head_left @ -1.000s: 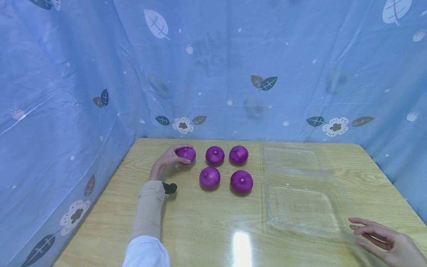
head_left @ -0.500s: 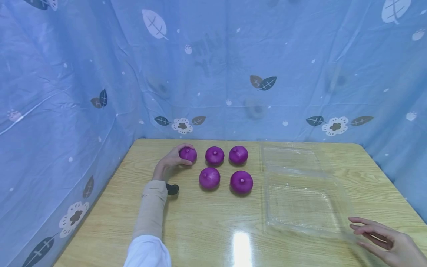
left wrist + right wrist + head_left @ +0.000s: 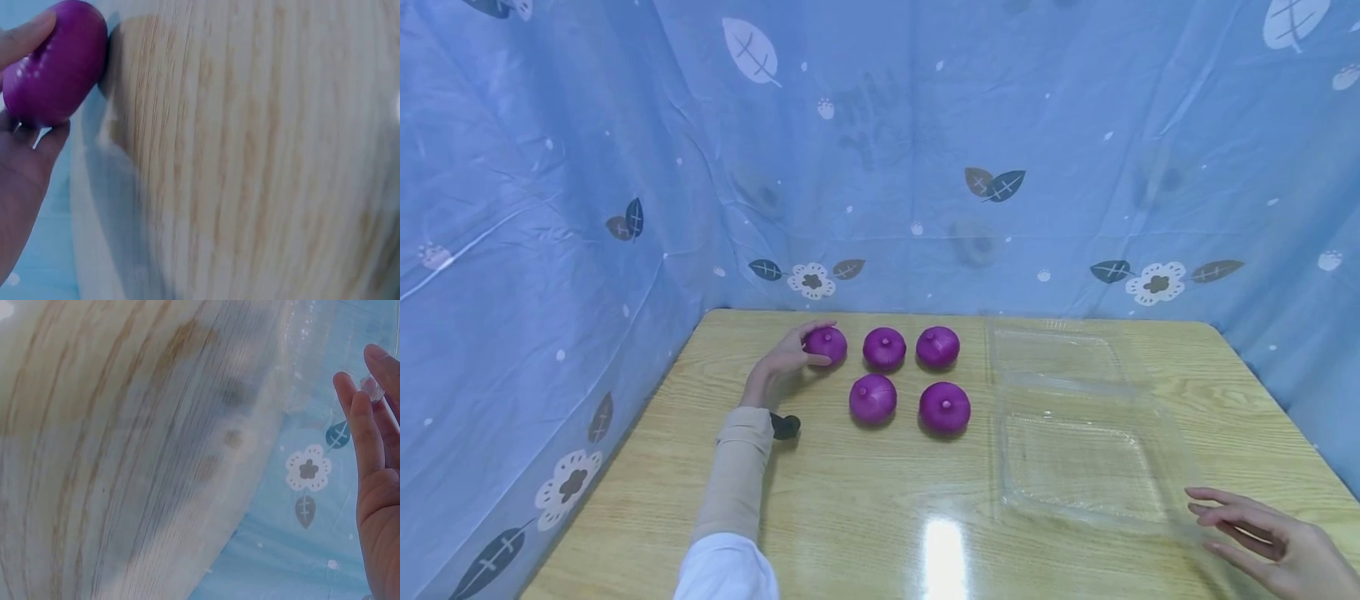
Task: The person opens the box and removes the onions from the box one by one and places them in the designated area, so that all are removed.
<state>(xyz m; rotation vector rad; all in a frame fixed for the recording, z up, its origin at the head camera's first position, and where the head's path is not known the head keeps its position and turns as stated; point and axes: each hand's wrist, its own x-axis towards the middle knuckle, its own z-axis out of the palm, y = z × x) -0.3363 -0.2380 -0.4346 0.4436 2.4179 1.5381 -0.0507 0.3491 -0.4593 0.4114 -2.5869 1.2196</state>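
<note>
In the head view, my left hand (image 3: 788, 353) holds a purple onion (image 3: 829, 345) at the far left of the table, its thumb on the near side and its fingers on the far side. The left wrist view shows the thumb against the same onion (image 3: 69, 65), with fingertips at its opposite edge. Just right of it sit two more onions, a middle one (image 3: 884, 348) and a right one (image 3: 937, 347). Two others, a left one (image 3: 873, 400) and a right one (image 3: 945, 408), lie in front. My right hand (image 3: 1273, 537) hovers with relaxed fingers near the clear plastic box, holding nothing.
A clear plastic box (image 3: 1002, 467) with its lid (image 3: 992, 350) folded back lies flat on the right side of the wooden table (image 3: 850, 508). Blue patterned curtains (image 3: 880, 167) surround the table. A black camera mount (image 3: 786, 427) sticks out from the left wrist.
The left hand and its onion have shifted slightly right, closer to the other onions. The right hand, the other onions and the box stay as they were.
</note>
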